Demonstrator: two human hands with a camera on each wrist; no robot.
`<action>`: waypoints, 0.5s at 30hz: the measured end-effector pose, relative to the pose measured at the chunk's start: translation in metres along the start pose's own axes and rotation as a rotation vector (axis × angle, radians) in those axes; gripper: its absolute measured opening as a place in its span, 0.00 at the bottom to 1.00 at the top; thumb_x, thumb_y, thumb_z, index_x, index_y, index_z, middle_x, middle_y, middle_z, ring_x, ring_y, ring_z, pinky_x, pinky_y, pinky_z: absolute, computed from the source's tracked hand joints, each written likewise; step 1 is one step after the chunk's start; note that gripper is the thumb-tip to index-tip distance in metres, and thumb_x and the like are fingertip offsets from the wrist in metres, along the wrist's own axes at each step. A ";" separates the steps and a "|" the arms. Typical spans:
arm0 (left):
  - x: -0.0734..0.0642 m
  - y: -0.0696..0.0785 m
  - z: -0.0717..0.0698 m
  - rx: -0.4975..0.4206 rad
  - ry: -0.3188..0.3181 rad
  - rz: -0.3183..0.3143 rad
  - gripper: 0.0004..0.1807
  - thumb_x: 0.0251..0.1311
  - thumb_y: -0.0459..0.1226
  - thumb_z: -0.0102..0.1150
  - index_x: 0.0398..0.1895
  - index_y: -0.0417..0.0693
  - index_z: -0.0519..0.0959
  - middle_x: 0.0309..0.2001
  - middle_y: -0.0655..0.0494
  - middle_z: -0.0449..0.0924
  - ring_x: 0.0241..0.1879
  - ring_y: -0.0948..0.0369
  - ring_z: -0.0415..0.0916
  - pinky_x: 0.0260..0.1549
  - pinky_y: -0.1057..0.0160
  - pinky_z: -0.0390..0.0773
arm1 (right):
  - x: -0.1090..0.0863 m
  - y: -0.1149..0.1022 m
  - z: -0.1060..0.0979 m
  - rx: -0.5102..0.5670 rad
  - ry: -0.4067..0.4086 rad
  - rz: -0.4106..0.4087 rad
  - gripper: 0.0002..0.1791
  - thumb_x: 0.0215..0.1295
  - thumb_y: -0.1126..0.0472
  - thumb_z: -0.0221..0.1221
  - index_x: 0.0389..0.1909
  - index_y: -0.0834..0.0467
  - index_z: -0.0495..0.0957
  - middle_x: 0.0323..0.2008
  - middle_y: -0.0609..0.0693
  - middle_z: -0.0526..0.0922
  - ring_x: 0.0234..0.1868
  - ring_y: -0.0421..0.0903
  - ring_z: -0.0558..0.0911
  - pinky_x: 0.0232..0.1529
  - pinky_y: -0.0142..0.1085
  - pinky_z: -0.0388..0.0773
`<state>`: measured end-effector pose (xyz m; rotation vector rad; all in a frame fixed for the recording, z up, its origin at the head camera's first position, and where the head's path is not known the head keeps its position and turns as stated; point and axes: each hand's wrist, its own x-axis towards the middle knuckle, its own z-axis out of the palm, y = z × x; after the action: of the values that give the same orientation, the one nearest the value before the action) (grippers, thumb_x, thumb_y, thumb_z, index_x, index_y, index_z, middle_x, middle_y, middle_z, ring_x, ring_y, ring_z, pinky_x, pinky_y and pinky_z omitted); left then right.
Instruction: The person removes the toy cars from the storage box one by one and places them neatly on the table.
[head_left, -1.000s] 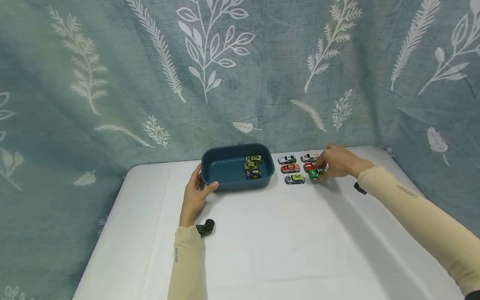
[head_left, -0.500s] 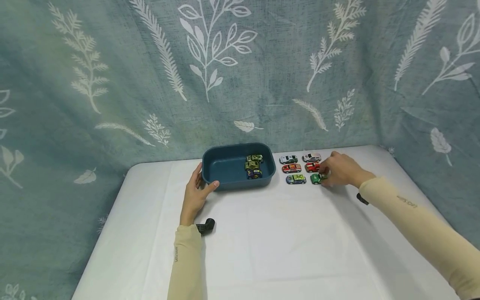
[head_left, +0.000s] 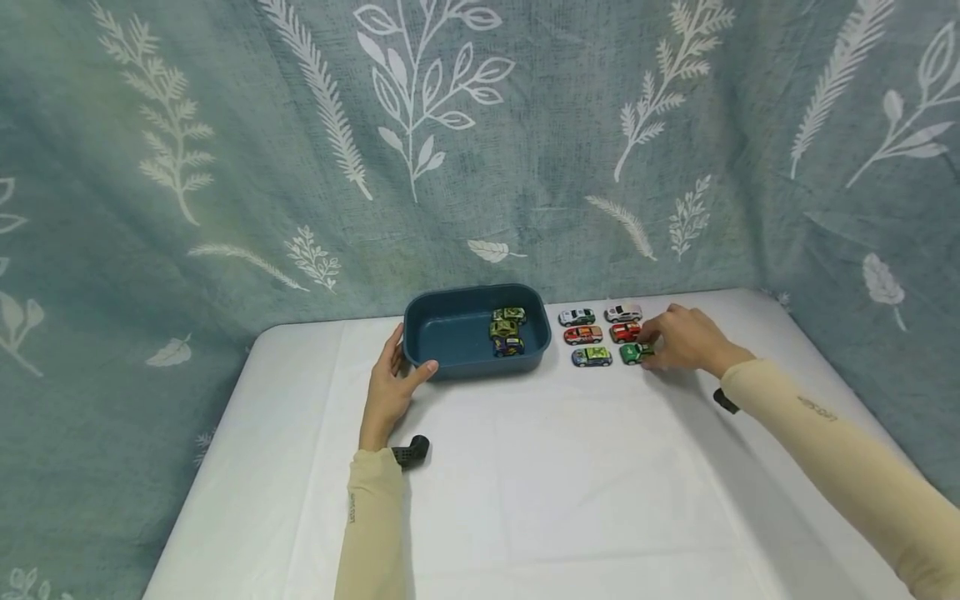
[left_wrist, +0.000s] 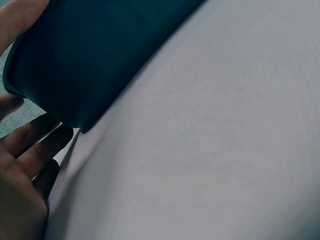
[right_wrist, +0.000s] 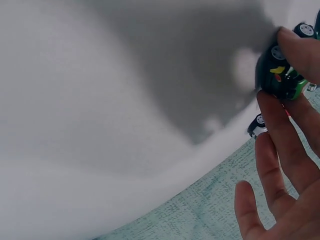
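My left hand [head_left: 387,395] grips the left end of a dark blue plastic bin [head_left: 474,367], its thumb at the front wall and the fingers round the end. In the left wrist view, the same bin [left_wrist: 95,55] lies between thumb and fingers. Three toy cars, including a dark blue one [head_left: 508,347], lie at the bin's right end. My right hand [head_left: 688,336] pinches a green toy car [head_left: 634,354] between thumb and fingers at the table surface. Close up, its dark body [right_wrist: 280,75] shows between the fingertips.
Right of the bin, more toy cars stand in two columns: white-and-green [head_left: 577,317], red-orange [head_left: 583,335], blue-and-yellow [head_left: 592,357], white [head_left: 624,312] and red [head_left: 625,332]. A patterned curtain [head_left: 450,242] hangs behind the white-covered table [head_left: 525,483].
My right hand has shifted slightly right and lowered the green toy car beside the blue-and-yellow one, in front of the red one. The left hand stays at the bin.
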<state>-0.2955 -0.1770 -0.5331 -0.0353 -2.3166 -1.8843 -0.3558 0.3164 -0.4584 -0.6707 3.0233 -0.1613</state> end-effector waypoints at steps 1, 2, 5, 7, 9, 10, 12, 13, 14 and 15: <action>0.000 0.000 0.000 0.001 0.000 -0.005 0.53 0.64 0.41 0.76 0.87 0.56 0.54 0.81 0.40 0.62 0.82 0.46 0.58 0.83 0.45 0.55 | -0.001 0.000 0.001 0.000 0.003 0.009 0.22 0.50 0.51 0.82 0.46 0.54 0.92 0.42 0.50 0.93 0.45 0.54 0.80 0.45 0.56 0.77; 0.000 0.000 0.000 0.002 -0.001 -0.011 0.53 0.64 0.40 0.76 0.87 0.54 0.54 0.81 0.39 0.61 0.82 0.45 0.58 0.83 0.44 0.54 | -0.002 0.000 0.001 0.001 0.007 0.013 0.22 0.50 0.51 0.81 0.46 0.54 0.92 0.42 0.50 0.93 0.45 0.54 0.81 0.46 0.58 0.76; 0.000 -0.001 0.000 -0.001 -0.001 -0.018 0.53 0.64 0.39 0.76 0.87 0.52 0.53 0.81 0.37 0.61 0.82 0.44 0.57 0.84 0.44 0.53 | -0.004 0.000 0.004 -0.008 0.013 0.036 0.23 0.50 0.50 0.81 0.47 0.53 0.92 0.43 0.50 0.93 0.48 0.57 0.81 0.52 0.66 0.72; 0.000 -0.002 0.000 -0.007 -0.001 -0.013 0.53 0.64 0.40 0.76 0.87 0.53 0.54 0.81 0.38 0.61 0.82 0.44 0.57 0.84 0.44 0.54 | -0.004 -0.001 0.004 -0.014 0.017 0.057 0.23 0.50 0.49 0.81 0.47 0.51 0.92 0.44 0.49 0.93 0.51 0.58 0.80 0.55 0.70 0.69; 0.000 -0.002 0.000 -0.014 -0.002 -0.003 0.53 0.63 0.42 0.77 0.87 0.56 0.55 0.81 0.39 0.62 0.82 0.46 0.58 0.84 0.45 0.54 | -0.004 -0.002 0.003 -0.015 0.021 0.076 0.23 0.49 0.48 0.82 0.47 0.51 0.92 0.46 0.49 0.92 0.54 0.59 0.79 0.57 0.72 0.65; 0.000 -0.002 0.000 -0.012 -0.001 0.002 0.53 0.63 0.43 0.77 0.86 0.58 0.56 0.81 0.40 0.63 0.82 0.46 0.59 0.83 0.45 0.55 | -0.004 -0.003 0.002 -0.014 0.024 0.084 0.23 0.49 0.48 0.82 0.47 0.50 0.92 0.47 0.50 0.92 0.55 0.59 0.78 0.58 0.72 0.64; -0.001 -0.002 0.000 -0.007 0.001 0.013 0.53 0.62 0.46 0.78 0.86 0.61 0.57 0.80 0.42 0.65 0.81 0.48 0.60 0.83 0.46 0.56 | -0.004 -0.004 0.000 -0.016 0.038 0.088 0.24 0.48 0.46 0.82 0.46 0.49 0.92 0.49 0.52 0.91 0.57 0.60 0.77 0.58 0.71 0.64; -0.001 -0.001 -0.001 -0.003 0.002 0.018 0.53 0.62 0.47 0.78 0.86 0.61 0.57 0.80 0.43 0.66 0.81 0.48 0.61 0.83 0.46 0.57 | -0.004 -0.006 -0.001 -0.015 0.050 0.085 0.24 0.48 0.45 0.82 0.46 0.48 0.92 0.51 0.54 0.90 0.58 0.61 0.77 0.57 0.71 0.64; -0.001 -0.001 -0.001 -0.001 0.003 0.024 0.53 0.61 0.48 0.78 0.86 0.62 0.58 0.79 0.43 0.66 0.81 0.48 0.61 0.83 0.45 0.57 | -0.004 -0.008 -0.003 -0.011 0.065 0.081 0.23 0.49 0.44 0.82 0.46 0.48 0.92 0.53 0.55 0.89 0.60 0.61 0.76 0.57 0.70 0.65; -0.002 0.000 -0.001 0.001 0.004 0.028 0.53 0.61 0.48 0.78 0.86 0.62 0.58 0.79 0.43 0.66 0.81 0.48 0.61 0.83 0.45 0.57 | -0.003 -0.010 -0.005 -0.003 0.082 0.075 0.23 0.50 0.44 0.81 0.46 0.48 0.92 0.55 0.57 0.88 0.61 0.62 0.76 0.56 0.69 0.65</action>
<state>-0.2937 -0.1781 -0.5334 -0.0627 -2.3019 -1.8687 -0.3488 0.3090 -0.4519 -0.5630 3.1218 -0.1854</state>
